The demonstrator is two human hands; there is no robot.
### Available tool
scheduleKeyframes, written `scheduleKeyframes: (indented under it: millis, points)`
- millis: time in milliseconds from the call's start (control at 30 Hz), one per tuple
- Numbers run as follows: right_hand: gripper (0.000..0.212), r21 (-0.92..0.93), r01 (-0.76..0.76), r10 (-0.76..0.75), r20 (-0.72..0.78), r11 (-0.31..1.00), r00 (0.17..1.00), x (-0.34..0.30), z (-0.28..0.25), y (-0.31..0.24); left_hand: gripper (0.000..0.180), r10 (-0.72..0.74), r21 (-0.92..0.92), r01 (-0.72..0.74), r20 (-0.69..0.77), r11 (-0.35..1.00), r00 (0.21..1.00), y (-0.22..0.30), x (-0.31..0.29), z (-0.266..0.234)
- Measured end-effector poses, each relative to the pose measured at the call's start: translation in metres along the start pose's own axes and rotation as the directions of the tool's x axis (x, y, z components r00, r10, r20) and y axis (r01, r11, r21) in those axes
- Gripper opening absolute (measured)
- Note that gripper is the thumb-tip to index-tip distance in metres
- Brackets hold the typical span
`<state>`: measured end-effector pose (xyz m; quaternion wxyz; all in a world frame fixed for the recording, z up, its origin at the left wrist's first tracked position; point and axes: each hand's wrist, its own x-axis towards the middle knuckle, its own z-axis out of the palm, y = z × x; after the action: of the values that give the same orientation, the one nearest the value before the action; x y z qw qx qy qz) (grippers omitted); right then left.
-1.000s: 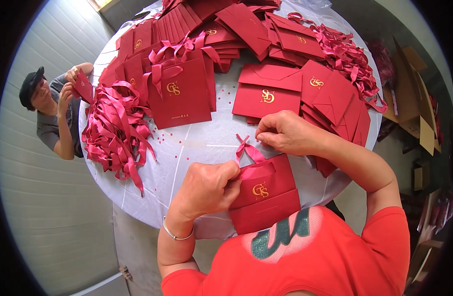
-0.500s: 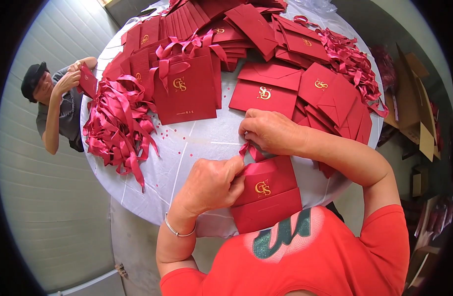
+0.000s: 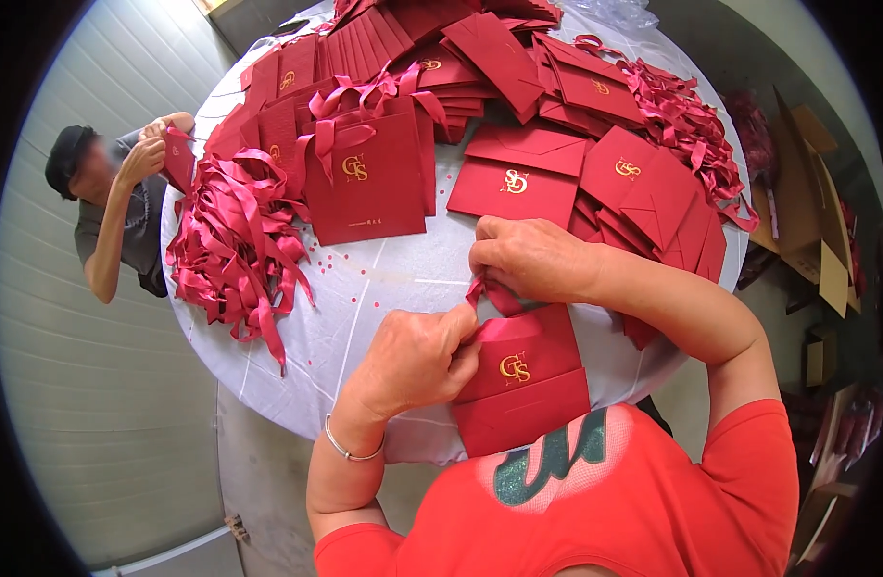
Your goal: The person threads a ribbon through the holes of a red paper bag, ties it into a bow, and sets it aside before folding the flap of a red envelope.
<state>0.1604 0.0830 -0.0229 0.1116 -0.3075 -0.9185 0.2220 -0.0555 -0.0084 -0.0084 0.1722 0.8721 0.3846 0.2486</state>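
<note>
A red paper gift bag [image 3: 523, 394] with a gold emblem lies folded flat at the table's near edge, against my shirt. My left hand [image 3: 417, 356] is closed at the bag's upper left corner, pinching a pink-red ribbon [image 3: 499, 298] near its top edge. Just above the bag, my right hand [image 3: 523, 258] is bent into a pinch on the same ribbon. The ribbon stretches in a short loop between both hands, and my fingers partly hide its ends.
A heap of loose ribbons [image 3: 239, 240] lies at the left, another ribbon pile [image 3: 687, 130] at the far right. Finished-looking bags with ribbon handles [image 3: 365, 183] and flat bags [image 3: 518, 178] cover the far side. A co-worker [image 3: 124, 212] holds a bag at the left. Open cardboard boxes [image 3: 807, 212] stand right.
Both hands keep their pinch on the ribbon with hardly any movement. The whole view has shifted very slightly, and the co-worker's hands have moved a little.
</note>
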Motion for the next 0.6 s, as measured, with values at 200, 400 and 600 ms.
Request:
scheduleKeyframes:
  millis: [200,400,600]
  points:
    - [0.009,0.053,0.005,-0.004,-0.012,0.999,1.0,-0.001,-0.018,0.007,0.015,-0.034,-0.079,0.033,-0.005,0.996,0.999,-0.002,0.002,-0.003]
    - [0.013,0.258,-0.135,0.089,0.183,0.957,0.979,0.004,-0.043,0.005,0.012,-0.094,-0.127,0.092,-0.011,0.988,0.996,-0.014,0.003,-0.025]
    - [0.012,0.048,-0.087,0.078,0.165,0.995,0.983,-0.003,-0.04,-0.006,0.016,-0.242,-0.084,0.268,0.238,0.96,0.941,-0.019,0.014,-0.051]
